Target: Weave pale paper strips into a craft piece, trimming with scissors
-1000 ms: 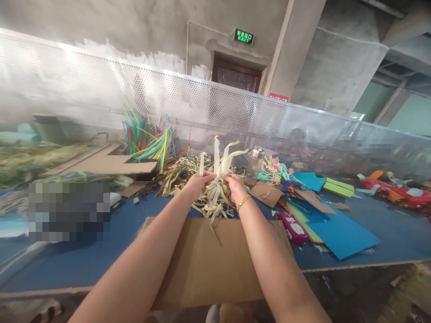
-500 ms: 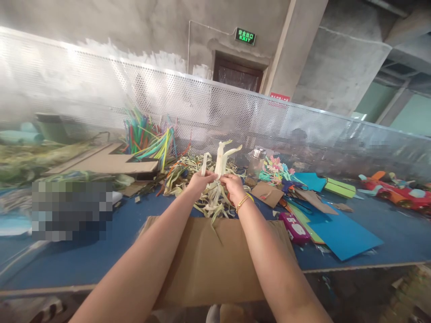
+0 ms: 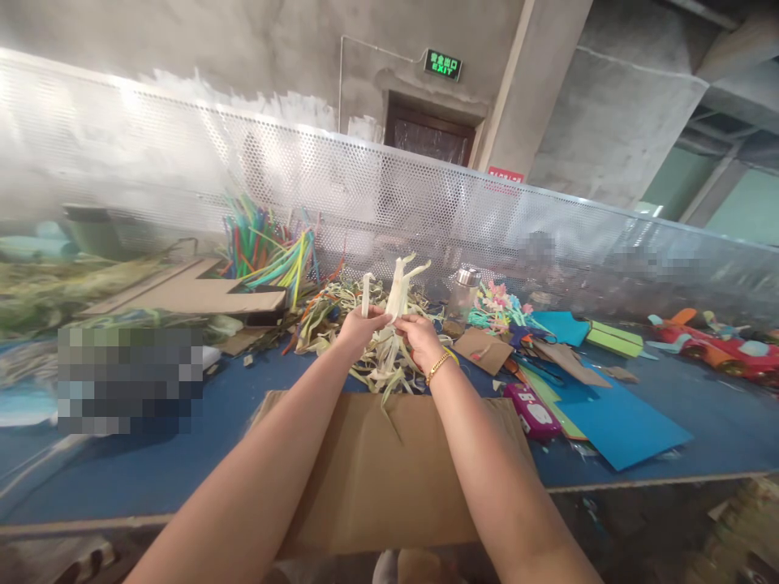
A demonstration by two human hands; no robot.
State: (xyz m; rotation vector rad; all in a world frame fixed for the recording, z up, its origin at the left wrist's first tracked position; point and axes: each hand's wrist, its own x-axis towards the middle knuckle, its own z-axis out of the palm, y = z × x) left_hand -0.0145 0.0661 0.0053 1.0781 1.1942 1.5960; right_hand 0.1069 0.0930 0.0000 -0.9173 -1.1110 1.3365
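Both my hands are raised over the blue table (image 3: 152, 454), pinching a bunch of pale dried leaf strips (image 3: 395, 296). My left hand (image 3: 359, 328) is closed round the strips on the left side, one strip sticking straight up from it. My right hand (image 3: 423, 339), with a gold bracelet at the wrist, pinches the strips from the right. The loose ends hang down toward a heap of the same strips (image 3: 341, 312) and a brown cardboard sheet (image 3: 377, 478) in front of me.
Colourful plastic straws (image 3: 261, 243) and cardboard pieces (image 3: 182, 296) lie at the left. A glass jar (image 3: 462, 296), paper flowers (image 3: 496, 304), blue paper (image 3: 614, 422), a pink device (image 3: 532, 414) and a red toy car (image 3: 712, 345) lie at the right. A perforated metal screen (image 3: 487, 219) backs the table.
The upright ends of the strips have become shorter and more bunched between my hands. My hands stay almost where they were.
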